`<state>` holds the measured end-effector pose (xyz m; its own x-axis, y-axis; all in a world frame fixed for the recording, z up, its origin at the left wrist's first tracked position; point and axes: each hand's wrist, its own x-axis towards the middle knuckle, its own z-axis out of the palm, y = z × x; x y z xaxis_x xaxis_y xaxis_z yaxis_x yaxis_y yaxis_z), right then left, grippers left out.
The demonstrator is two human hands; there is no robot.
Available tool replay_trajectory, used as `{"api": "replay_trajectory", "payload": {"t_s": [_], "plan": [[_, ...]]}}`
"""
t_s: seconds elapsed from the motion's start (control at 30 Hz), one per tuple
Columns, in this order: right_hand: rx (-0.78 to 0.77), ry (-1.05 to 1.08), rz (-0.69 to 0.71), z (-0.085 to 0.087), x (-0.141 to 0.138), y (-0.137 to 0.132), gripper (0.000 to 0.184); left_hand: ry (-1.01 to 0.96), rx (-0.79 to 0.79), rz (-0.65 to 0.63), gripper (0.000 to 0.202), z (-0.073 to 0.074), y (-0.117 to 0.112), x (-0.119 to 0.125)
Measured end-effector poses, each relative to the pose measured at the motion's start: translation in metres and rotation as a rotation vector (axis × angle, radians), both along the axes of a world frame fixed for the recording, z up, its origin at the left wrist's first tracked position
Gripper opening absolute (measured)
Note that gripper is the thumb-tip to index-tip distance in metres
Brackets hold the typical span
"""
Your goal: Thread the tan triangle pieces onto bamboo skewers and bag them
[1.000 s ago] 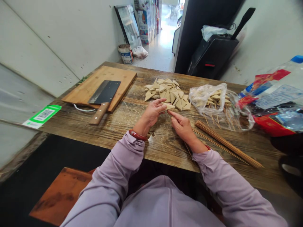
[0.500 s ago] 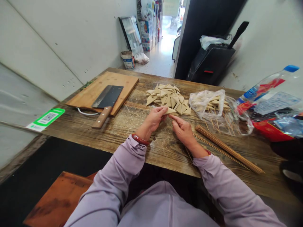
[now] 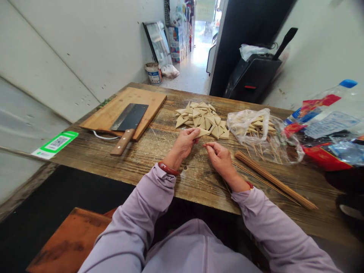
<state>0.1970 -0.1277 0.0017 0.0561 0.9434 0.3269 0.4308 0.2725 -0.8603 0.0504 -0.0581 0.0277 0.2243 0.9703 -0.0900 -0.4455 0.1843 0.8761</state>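
My left hand (image 3: 184,143) pinches a tan triangular slice (image 3: 203,132), probably a piece of tofu, between thumb and fingers. Just to its right, my right hand (image 3: 219,156) is closed on a thin bamboo skewer (image 3: 226,184), whose tail shows beneath the forearm. The skewer's front end lies close to the slice; whether it touches is too fine to make out. Beyond both hands is a heap of similar triangular slices (image 3: 199,115). A bundle of bamboo skewers (image 3: 274,180) lies right of my right hand, with a few loose ones alongside.
Left on the wooden table (image 3: 153,159), a cleaver (image 3: 129,117) rests on a cutting board (image 3: 113,102), its handle overhanging the near edge. At right, a clear plastic bag (image 3: 250,117) holds skewered slices. Farther right are a plastic bottle (image 3: 327,98) and red packaging (image 3: 327,157).
My right hand has drawn slightly down and away from the slice, widening the gap between the hands. The slice in my left hand has tilted a little.
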Motion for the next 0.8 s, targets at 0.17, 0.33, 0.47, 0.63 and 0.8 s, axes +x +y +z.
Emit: {"api": "replay_trajectory", "payload": {"t_s": [0.17, 0.33, 0.47, 0.63, 0.8], "plan": [[0.042, 0.001, -0.013, 0.0021, -0.0004, -0.0004, 0.031, 0.007, -0.001, -0.013, 0.025, 0.0003, -0.0007, 0.0008], [0.042, -0.002, -0.014, 0.0032, 0.0003, 0.0001, 0.030, 0.000, 0.009, -0.030, 0.026, -0.0006, -0.0013, 0.0008], [0.047, -0.003, -0.018, 0.0043, -0.0001, 0.0006, 0.029, -0.007, 0.004, -0.040, 0.027, -0.0018, -0.0019, 0.0009], [0.051, 0.006, -0.021, 0.0053, -0.0008, 0.0016, 0.028, -0.033, -0.006, -0.074, 0.029, 0.0007, -0.0046, 0.0017], [0.036, -0.002, -0.013, 0.0082, -0.0005, 0.0019, 0.027, -0.053, -0.023, -0.085, 0.026, 0.0040, -0.0069, 0.0027]]}}
